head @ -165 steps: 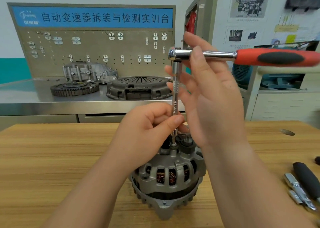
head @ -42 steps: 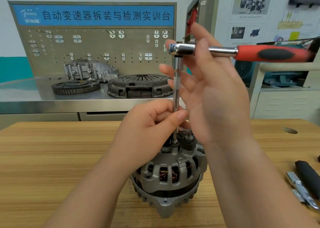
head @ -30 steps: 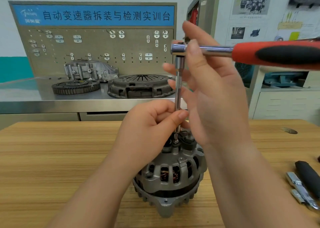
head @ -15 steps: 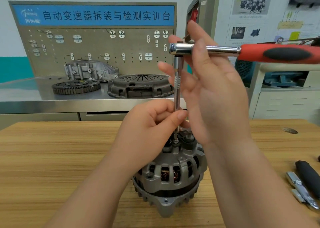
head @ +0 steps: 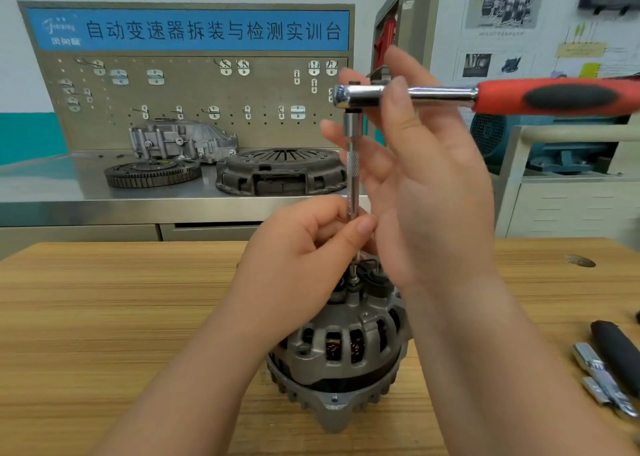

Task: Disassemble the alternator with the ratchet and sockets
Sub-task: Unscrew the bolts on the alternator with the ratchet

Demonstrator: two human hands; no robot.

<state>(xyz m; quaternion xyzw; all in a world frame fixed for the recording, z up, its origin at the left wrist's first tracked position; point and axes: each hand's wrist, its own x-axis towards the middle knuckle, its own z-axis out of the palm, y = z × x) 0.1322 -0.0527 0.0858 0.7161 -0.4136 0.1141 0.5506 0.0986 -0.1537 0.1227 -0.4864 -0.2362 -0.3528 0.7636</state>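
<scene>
The alternator (head: pixel 346 345) stands on end directly below both hands. Above it the ratchet (head: pixel 485 97) lies level, its handle running out beyond the right hand (head: pixel 426 185), whose thumb and forefinger pinch its neck, the other fingers spread. The bar (head: pixel 352 165) drops upright from the ratchet's head to the alternator's top. The left hand (head: pixel 298 258), nearer the alternator, pinches the bar's lower end.

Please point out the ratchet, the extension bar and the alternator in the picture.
ratchet (head: pixel 498 99), head view, on its red handle.
extension bar (head: pixel 352 161), head view, on its knurled band.
alternator (head: pixel 349 313), head view, on its grey housing.
</scene>
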